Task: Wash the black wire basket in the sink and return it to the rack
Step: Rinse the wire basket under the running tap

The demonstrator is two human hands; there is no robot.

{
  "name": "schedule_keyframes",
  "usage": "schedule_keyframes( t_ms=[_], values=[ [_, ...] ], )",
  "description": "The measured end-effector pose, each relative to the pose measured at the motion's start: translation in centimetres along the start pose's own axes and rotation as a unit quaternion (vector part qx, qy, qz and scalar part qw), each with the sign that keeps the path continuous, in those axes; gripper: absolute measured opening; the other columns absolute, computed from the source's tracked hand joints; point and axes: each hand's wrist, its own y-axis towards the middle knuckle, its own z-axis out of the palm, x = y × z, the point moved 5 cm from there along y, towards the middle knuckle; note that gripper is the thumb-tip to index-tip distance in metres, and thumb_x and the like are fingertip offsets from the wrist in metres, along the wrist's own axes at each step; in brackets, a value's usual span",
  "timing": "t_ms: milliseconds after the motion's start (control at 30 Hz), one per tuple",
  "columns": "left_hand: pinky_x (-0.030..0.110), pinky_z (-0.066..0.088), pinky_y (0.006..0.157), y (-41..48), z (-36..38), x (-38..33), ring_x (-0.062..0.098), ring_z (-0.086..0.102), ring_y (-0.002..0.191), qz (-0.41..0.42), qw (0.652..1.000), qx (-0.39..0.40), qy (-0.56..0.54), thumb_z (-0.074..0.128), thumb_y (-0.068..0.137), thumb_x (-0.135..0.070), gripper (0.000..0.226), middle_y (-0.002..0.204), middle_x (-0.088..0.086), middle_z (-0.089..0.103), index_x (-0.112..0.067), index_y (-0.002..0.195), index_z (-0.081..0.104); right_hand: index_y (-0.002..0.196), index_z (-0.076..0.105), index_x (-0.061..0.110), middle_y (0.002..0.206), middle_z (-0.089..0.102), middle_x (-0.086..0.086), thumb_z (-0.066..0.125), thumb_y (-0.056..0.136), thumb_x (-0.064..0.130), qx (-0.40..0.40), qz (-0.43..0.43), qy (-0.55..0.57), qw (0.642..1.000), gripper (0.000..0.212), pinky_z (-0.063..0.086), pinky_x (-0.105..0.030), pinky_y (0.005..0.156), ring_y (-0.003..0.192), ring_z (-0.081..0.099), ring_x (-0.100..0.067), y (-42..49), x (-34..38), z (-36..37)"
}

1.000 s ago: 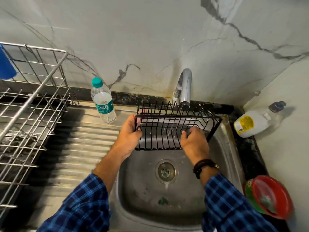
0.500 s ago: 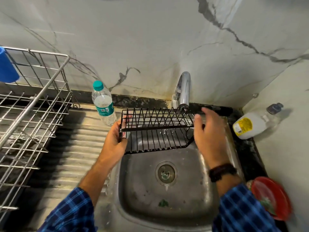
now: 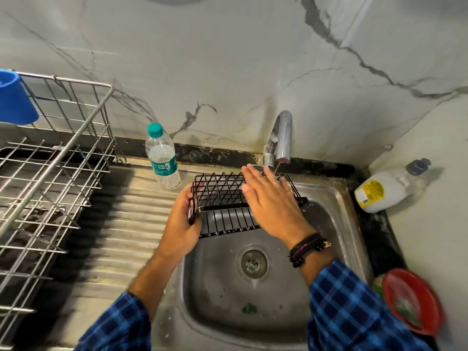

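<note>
On my feed, the black wire basket (image 3: 222, 206) is held over the back of the stainless steel sink (image 3: 336, 198), just below the curved chrome tap (image 3: 281, 138).

The left hand (image 3: 182, 221) clenches the basket's left end, fingers curled round the wires, thumb on the outside. The right hand (image 3: 273, 203) is released, its fingers straight and together, spread flat across the basket's right half with the tips pointing at the tap. I cannot tell whether the palm presses on the wires. The silver wire dish rack (image 3: 50, 173) stands well apart on the ribbed drainboard to the left, and a clear plastic water bottle with a teal cap (image 3: 163, 158) stands upright just behind the basket's left corner. A white plastic jug with a yellow label (image 3: 385, 188) lies on its side on the right counter.
</note>
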Motion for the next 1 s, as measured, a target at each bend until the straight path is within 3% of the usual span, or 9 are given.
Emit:
schedule_keyframes(
  t_ms=[67,167,267,400,567,667,733,867,1000],
  values=[
    [0.037,0.037,0.118,0.0,0.4,-0.2,0.019,0.052,0.134,-0.01,1.0,0.003,-0.025,0.054,0.082,0.03,0.066,0.138,0.013,0.058,0.001,0.141,0.044,0.158,0.007,0.038,0.167,0.004,0.007,0.005,0.1,0.062,-0.029,-0.005,0.002,1.0,0.063,0.01,-0.053,0.125,0.154,0.004,-0.017,-0.2,-2.2,0.0],
    [0.028,0.034,0.118,-0.2,-0.1,0.0,0.011,0.05,0.136,-0.016,1.0,-0.003,-0.011,0.051,0.083,0.028,0.07,0.139,0.003,0.058,-0.01,0.142,0.046,0.158,0.014,0.034,0.166,0.014,-0.003,0.004,0.096,0.069,-0.063,0.099,0.051,0.992,0.072,0.019,-0.055,0.122,0.153,0.012,-0.026,-0.6,-6.3,-0.6],
    [0.023,0.034,0.117,-0.4,-1.0,0.4,0.006,0.049,0.136,-0.049,0.998,-0.023,-0.035,0.044,0.08,0.031,0.076,0.139,-0.002,0.059,-0.012,0.143,0.046,0.153,0.037,0.02,0.158,0.038,-0.012,0.019,0.104,0.059,-0.052,0.253,0.266,0.929,0.065,0.029,-0.049,0.117,0.143,0.04,-0.03,-1.3,-8.7,-0.9],
    [0.01,0.031,0.112,-0.2,-1.3,0.9,-0.008,0.049,0.128,-0.092,0.995,-0.044,-0.02,0.041,0.085,0.027,0.071,0.135,-0.011,0.059,-0.016,0.142,0.046,0.133,0.059,0.024,0.135,0.06,0.002,0.044,0.104,0.047,-0.118,0.2,0.463,0.855,0.04,0.052,-0.034,0.09,0.107,0.066,-0.015,-0.9,-7.0,-2.4],
    [-0.001,0.029,0.1,0.2,-1.4,2.0,-0.033,0.039,0.112,-0.121,0.991,0.006,0.055,0.05,0.095,0.009,0.065,0.124,-0.031,0.048,-0.042,0.133,0.038,0.091,0.059,0.02,0.091,0.055,0.006,0.058,0.097,0.036,-0.099,0.143,0.473,0.863,0.017,0.043,-0.029,0.075,0.078,0.055,-0.01,-1.1,-6.7,-4.2],
    [0.012,0.05,0.087,-0.5,-1.0,2.6,-0.018,0.056,0.102,-0.147,0.985,0.079,0.051,0.065,0.095,-0.007,0.049,0.119,-0.011,0.059,-0.033,0.128,0.039,0.084,0.057,0.025,0.087,0.055,0.007,0.064,0.093,0.033,-0.131,0.135,0.482,0.856,0.014,0.043,-0.032,0.075,0.084,0.058,-0.004,-1.7,-6.7,-4.6],
    [0.018,0.053,0.093,-1.6,-0.8,3.0,-0.006,0.062,0.107,-0.227,0.963,0.135,-0.048,0.073,0.09,-0.013,0.067,0.128,-0.003,0.06,-0.028,0.139,0.031,0.078,0.055,0.025,0.079,0.054,0.009,0.059,0.097,0.037,-0.158,0.132,0.48,0.853,0.023,0.039,-0.031,0.07,0.076,0.055,-0.007,-2.4,-6.6,-4.7],
    [0.054,0.031,0.117,-3.4,-1.7,3.2,0.017,0.032,0.145,-0.279,0.919,0.183,-0.21,0.079,0.08,-0.043,0.085,0.159,-0.009,0.028,-0.056,0.147,0.028,0.072,0.055,0.019,0.057,0.038,0.007,0.047,0.103,0.045,-0.173,0.118,0.415,0.885,0.041,0.032,-0.026,0.053,0.051,0.035,-0.01,-2.8,-5.5,-5.2],
    [0.025,0.04,0.108,-2.1,0.7,1.6,-0.002,0.043,0.133,-0.263,0.949,0.172,-0.037,0.055,0.097,-0.055,0.04,0.139,-0.03,0.049,-0.057,0.135,0.044,0.073,0.058,0.014,0.051,0.04,0.008,0.048,0.103,0.043,-0.153,0.091,0.325,0.929,0.043,0.03,-0.012,0.043,0.041,0.036,-0.001,-2.7,-3.4,-5.8]
  ],
)
